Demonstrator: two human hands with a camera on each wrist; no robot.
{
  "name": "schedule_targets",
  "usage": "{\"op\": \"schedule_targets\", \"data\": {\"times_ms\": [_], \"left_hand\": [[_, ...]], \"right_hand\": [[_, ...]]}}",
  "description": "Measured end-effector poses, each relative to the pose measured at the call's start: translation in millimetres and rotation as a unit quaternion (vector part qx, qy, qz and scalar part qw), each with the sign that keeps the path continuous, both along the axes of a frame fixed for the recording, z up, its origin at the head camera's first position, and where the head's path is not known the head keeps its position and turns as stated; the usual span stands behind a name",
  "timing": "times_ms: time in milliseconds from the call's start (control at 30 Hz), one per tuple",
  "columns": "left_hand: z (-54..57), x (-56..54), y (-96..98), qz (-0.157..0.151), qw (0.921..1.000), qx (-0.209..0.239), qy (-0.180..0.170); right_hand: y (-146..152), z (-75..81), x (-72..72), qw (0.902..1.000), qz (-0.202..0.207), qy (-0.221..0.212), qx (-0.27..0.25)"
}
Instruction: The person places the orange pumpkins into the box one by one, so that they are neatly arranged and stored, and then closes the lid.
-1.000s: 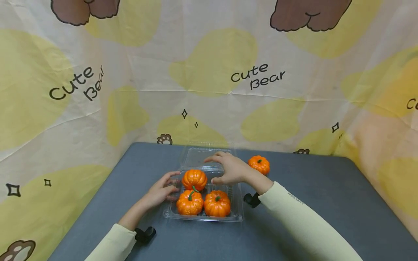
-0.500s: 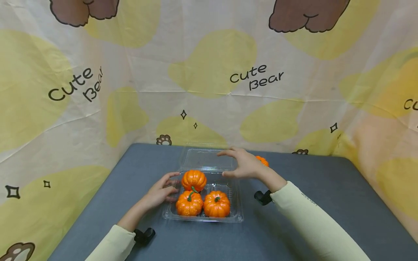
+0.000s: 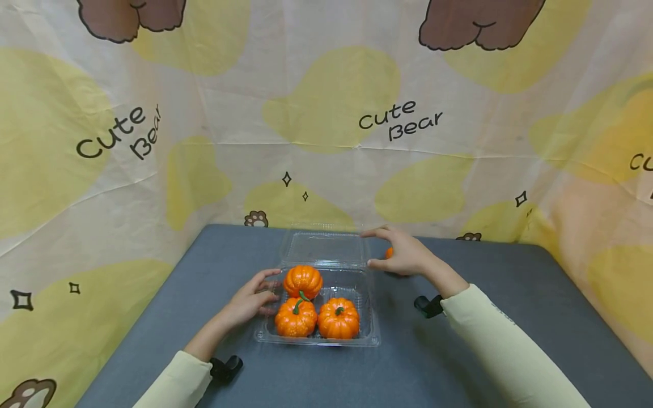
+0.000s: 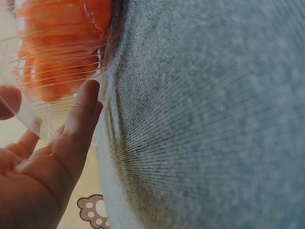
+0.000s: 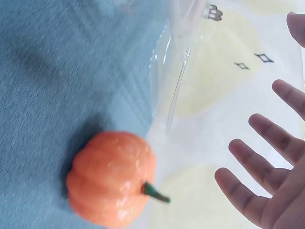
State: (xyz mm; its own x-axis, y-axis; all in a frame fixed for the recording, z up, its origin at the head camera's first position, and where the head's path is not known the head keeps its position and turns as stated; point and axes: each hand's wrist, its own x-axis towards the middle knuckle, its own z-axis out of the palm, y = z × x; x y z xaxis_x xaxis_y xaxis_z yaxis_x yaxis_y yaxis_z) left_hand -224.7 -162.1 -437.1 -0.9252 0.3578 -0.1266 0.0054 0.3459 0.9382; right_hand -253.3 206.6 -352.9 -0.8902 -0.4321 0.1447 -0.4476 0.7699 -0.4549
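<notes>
A clear plastic clamshell box (image 3: 368,317) stands on the table with its lid (image 3: 326,248) folded back. Inside sit three small orange pumpkins: one at the back left (image 3: 303,281), one at the front left (image 3: 296,318) and one at the front right (image 3: 339,318). My left hand (image 3: 247,300) rests at the box's left side, and a straight finger (image 4: 78,124) touches the ribbed wall from outside. Beyond the box's right edge, my right hand (image 3: 405,254) hovers with spread fingers and holds nothing. Below it lies a loose pumpkin (image 5: 114,179) with a green stem, mostly hidden by the hand in the head view.
The grey cloth-covered table (image 3: 490,317) extends to the right and in front of the box. Behind it hangs a printed curtain (image 3: 326,113) with yellow patches. Black wrist cameras sit at the left wrist (image 3: 226,368) and the right wrist (image 3: 427,306).
My right hand has moved right, from above the box to over the loose pumpkin, which it now mostly covers. The left hand and the boxed pumpkins have stayed put.
</notes>
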Motion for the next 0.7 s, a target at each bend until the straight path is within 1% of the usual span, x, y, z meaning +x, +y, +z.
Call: {"op": "schedule_targets", "data": {"times_ms": [133,267,400,533,700], "left_hand": [[-0.4,0.1,-0.6,-0.005,1.0000,0.001,0.004],[0.1,0.9,0.2,-0.001,1.0000,0.002,0.004],[-0.4,0.3,0.5,0.003,1.0000,0.001,0.004],[-1.6,-1.4,0.5,0.010,0.9999,-0.006,0.004],[-1.8,-2.8,0.5,0.017,0.9998,-0.011,-0.001]], "right_hand": [[11.4,-1.0,-1.0,0.9998,-0.021,-0.004,-0.001],[25.1,-5.4,-2.3,0.9991,-0.041,-0.006,-0.004],[39.0,-15.5,-5.9,0.9979,-0.063,-0.008,-0.009],[51.6,-26.5,-9.1,0.9968,-0.079,-0.011,-0.009],[62.8,-36.2,-11.9,0.9954,-0.091,-0.020,-0.023]]}}
